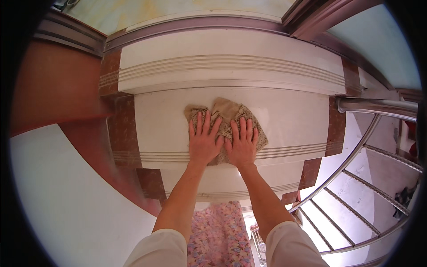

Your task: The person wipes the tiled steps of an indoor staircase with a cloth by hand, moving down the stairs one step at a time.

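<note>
A brown patterned cloth [229, 109] lies bunched and spread on a cream stair tread [164, 115]. On its left part rests my left hand [204, 142], palm down with the fingers stretched out. My right hand [242, 144] presses flat on the right part, fingers also extended. The two thumbs come close together over the middle of the cloth. Folds of fabric show beyond the fingertips and out past the right hand. Whatever lies beneath the palms is hidden.
A higher step [231, 46] with grooved lines rises beyond, below a purplish door frame [200, 21]. Dark red tile borders [124, 129] edge the treads. A metal railing [360, 147] curves along the right. A white wall [66, 178] with red skirting [95, 155] stands left.
</note>
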The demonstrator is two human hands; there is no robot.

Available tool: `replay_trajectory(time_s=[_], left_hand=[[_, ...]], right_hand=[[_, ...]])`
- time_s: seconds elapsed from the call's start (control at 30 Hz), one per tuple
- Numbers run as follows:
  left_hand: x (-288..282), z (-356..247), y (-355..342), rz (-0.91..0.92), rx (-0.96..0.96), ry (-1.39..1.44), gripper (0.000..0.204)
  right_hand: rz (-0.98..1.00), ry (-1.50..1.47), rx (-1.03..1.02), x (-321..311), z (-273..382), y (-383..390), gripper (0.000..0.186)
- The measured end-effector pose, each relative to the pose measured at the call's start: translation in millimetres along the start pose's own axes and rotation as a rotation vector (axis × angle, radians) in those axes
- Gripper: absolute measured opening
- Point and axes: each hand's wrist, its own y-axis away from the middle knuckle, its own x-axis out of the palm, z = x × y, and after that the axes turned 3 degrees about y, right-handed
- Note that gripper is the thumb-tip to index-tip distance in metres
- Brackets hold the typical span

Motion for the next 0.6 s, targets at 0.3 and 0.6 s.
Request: replay_trajectory(time_s=[0.3, 0.6], left_hand=[[-4, -3, -4, 0.07, -0.009, 0.043, 0.057], [-2, 10, 11, 0.007, -0.001, 0.002, 0.052]], right_hand=[[-0.089, 0.013, 0.003, 6, 1, -5, 0.061], [-0.236, 0.054, -0.063, 12, 28, -21, 0.057]])
